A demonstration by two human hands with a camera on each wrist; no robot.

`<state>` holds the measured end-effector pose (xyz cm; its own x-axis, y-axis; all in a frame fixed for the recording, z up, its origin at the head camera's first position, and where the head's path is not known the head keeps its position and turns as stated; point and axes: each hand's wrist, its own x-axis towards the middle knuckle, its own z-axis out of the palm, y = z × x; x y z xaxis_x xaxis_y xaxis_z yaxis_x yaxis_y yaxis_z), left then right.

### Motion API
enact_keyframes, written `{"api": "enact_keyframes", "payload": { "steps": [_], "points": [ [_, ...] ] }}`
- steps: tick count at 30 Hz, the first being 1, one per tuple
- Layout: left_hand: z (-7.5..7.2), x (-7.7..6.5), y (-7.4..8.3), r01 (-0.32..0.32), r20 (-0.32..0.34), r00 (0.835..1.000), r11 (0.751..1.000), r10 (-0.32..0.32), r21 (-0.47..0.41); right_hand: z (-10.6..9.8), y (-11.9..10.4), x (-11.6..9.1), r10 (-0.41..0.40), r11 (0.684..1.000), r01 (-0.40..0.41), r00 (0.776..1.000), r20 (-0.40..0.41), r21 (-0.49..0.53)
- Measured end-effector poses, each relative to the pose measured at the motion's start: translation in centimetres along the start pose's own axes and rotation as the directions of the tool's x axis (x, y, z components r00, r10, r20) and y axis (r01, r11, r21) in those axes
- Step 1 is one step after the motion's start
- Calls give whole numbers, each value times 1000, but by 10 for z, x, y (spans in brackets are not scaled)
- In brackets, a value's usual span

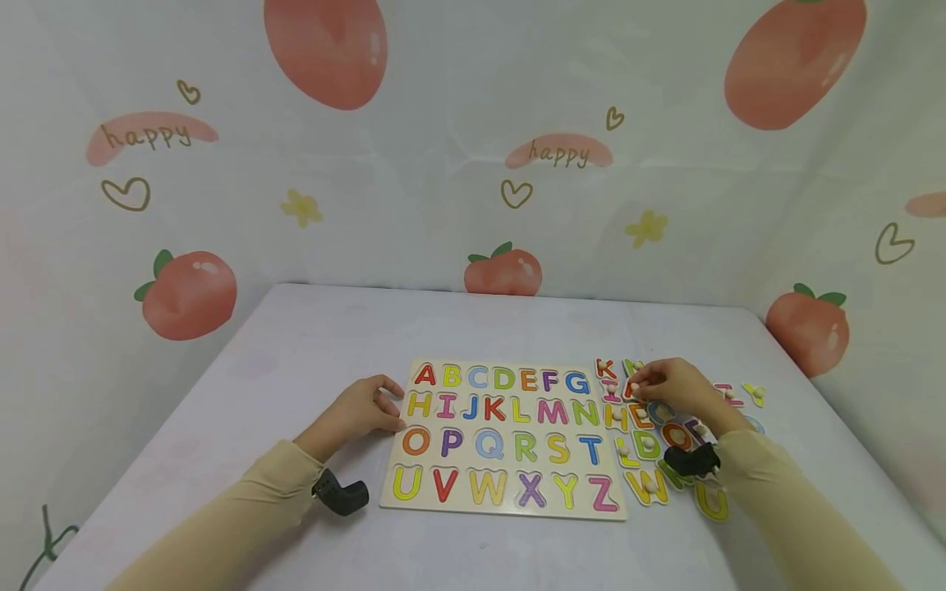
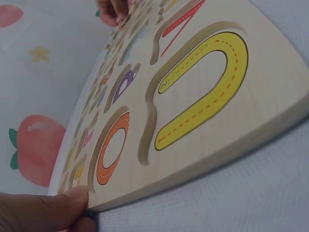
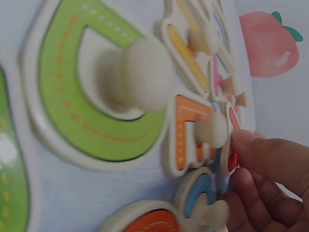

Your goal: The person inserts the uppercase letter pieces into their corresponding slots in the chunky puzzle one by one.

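A wooden alphabet board with coloured letter recesses lies on the table. My left hand rests at its left edge, fingers loosely bent. In the left wrist view, the thumb touches the board's rim near the orange O recess. To the right of the board, my right hand pinches a red letter piece, which looks like an A, between thumb and fingers. It is tilted up beside the orange E piece. Close by are the green D piece and a blue letter piece.
Several knobbed letter pieces crowd the table right of the board, including a K, a W, a U and a Y. Some overlap; the right forearm covers part of the group. A printed cloth hangs behind the table.
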<state>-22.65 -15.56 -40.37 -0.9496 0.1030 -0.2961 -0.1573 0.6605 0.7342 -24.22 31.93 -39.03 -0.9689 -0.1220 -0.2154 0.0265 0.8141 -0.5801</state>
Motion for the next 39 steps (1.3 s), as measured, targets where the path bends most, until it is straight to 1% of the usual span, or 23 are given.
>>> {"api": "enact_keyframes", "payload": {
  "steps": [3, 7, 13, 18, 21, 25, 29, 32, 34, 36, 39],
  "points": [
    [-1, 0, 0, -6, 1, 1000, 1000, 6, 4, -4, -6, -1, -21, 1000, 21, 1000, -19, -11],
    [-2, -1, 0, -12, -1, 1000, 1000, 12, 8, -9, -22, 0, -71, 997, 71, 997, -33, 1],
    [-4, -4, 1, -14, 0, 1000, 1000, 14, 21, -12, -58, 4, -122, 992, 123, 991, -46, 25],
    [-4, -4, 3, -11, 0, 1000, 1000, 11, 15, -3, -93, 11, -181, 979, 184, 983, -42, 82],
    [-4, -4, 4, -7, 4, 1000, 1000, 7, 9, 9, -114, 18, -221, 965, 223, 975, -31, 136],
    [-5, -3, 3, -11, 7, 1000, 1000, 11, 3, 31, -146, 27, -252, 949, 251, 968, -22, 189],
    [-5, -3, 2, -10, 6, 1000, 1000, 10, 7, 56, -177, 39, -274, 942, 272, 961, -19, 197],
    [-5, -2, 2, -7, 5, 1000, 1000, 7, 21, 75, -196, 46, -288, 938, 286, 957, -19, 197],
    [-4, -2, 2, -10, 5, 1000, 999, 10, 32, 86, -205, 50, -283, 940, 281, 959, -18, 195],
    [-4, -3, 3, -13, 5, 1000, 999, 13, 36, 97, -213, 52, -260, 946, 258, 966, -17, 198],
    [-3, -3, 3, -19, 8, 1000, 999, 19, 40, 111, -220, 55, -230, 954, 229, 973, -14, 193]
  ]
}}
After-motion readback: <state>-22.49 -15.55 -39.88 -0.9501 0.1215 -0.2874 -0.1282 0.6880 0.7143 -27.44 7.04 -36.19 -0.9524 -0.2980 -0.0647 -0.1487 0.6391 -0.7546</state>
